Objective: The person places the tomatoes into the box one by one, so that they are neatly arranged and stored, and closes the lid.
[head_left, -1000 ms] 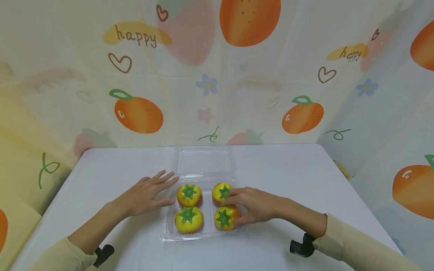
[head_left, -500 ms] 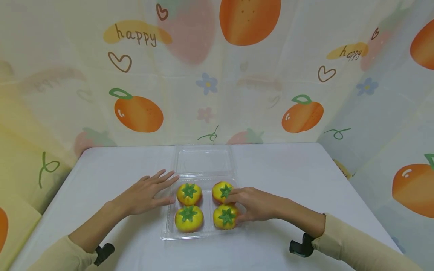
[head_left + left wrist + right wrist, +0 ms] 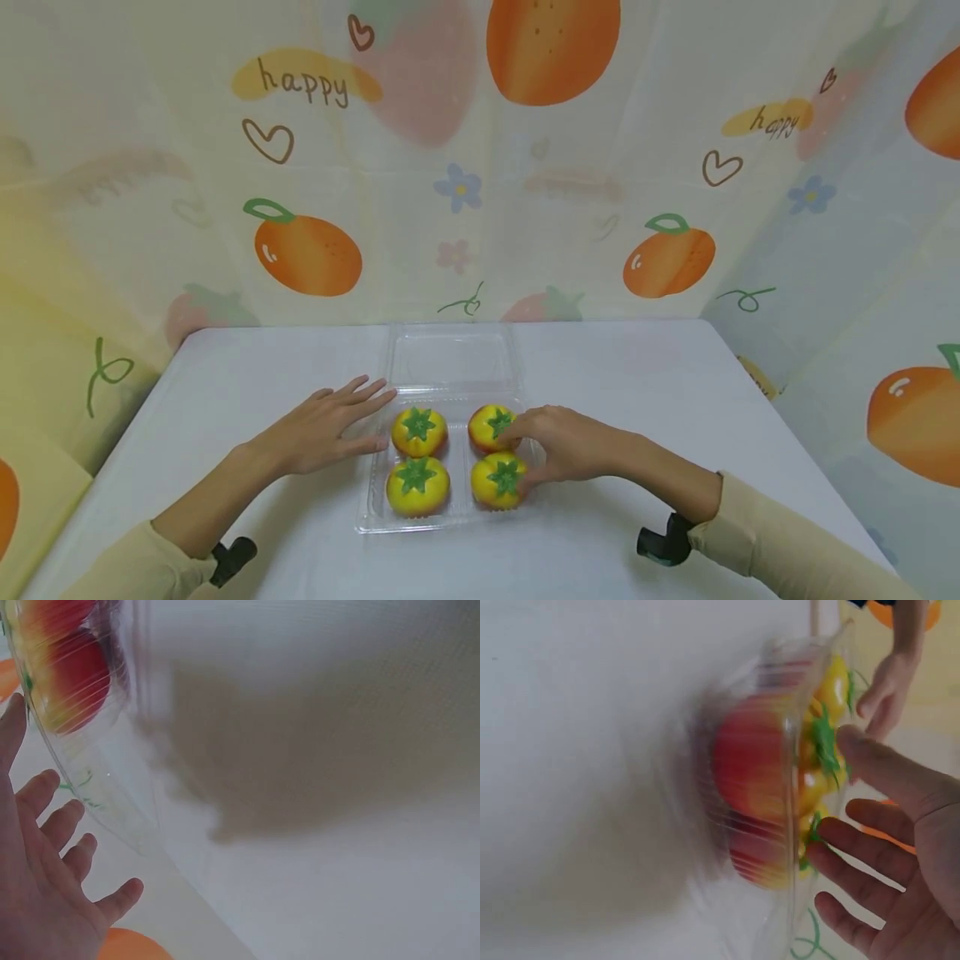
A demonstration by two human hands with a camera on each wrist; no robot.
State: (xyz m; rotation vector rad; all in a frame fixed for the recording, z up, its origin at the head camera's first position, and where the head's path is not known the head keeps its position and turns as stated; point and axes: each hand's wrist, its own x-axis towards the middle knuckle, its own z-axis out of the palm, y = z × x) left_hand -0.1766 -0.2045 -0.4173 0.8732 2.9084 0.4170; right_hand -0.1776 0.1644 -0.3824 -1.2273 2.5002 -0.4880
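Observation:
Several toy fruits, perhaps persimmons, sit in a clear plastic clamshell box (image 3: 461, 515). They are yellow on top with green star-shaped leaves and red lower sides. My right hand (image 3: 573, 442) is over the box's right side, its thumb beside the front right fruit (image 3: 495, 481) and its fingers by the back right fruit (image 3: 487, 427). In the right wrist view the right hand's fingers are apart and loosely bent, not wrapped round a fruit (image 3: 754, 757). My left hand (image 3: 322, 429) has spread fingers at the box's left edge, near the back left fruit (image 3: 417, 432) and front left fruit (image 3: 417, 487).
The box's clear lid (image 3: 453, 354) lies folded back behind it. A white cloth covers the table (image 3: 622, 367). Behind stands a fruit-printed curtain (image 3: 525, 225). Black camera mounts (image 3: 663, 540) are on both wrists.
The front right fruit has turned slightly, so its green leaf faces more to the right. My right hand has lifted a little and its fingers have loosened. The left hand stays put.

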